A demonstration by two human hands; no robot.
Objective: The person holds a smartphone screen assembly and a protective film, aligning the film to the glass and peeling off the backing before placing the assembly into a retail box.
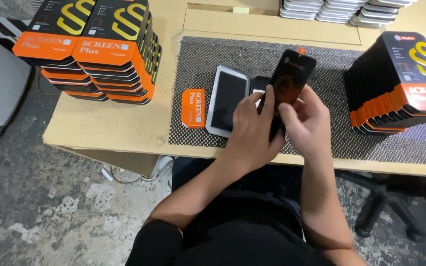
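So the mat (pixel 321 64) sits on the table (pixel 114 123), and both hands (pixel 252 130) meet over its front edge, holding a glass panel (pixel 292 74) tilted up. Just left of them lies a tray (pixel 225 101), then a small card (pixel 193 108). Box stacks (pixel 94 49) sit far left, another stack (pixel 400 83) far right, trays (pixel 341 10) piled at the back.

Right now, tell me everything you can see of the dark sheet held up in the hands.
The dark sheet is a thin, flat, glossy black rectangle with rounded corners and a small orange tab at its top edge. It is tilted up above the dotted mat. The left hand and right hand pinch its lower end; the bottom edge is hidden.
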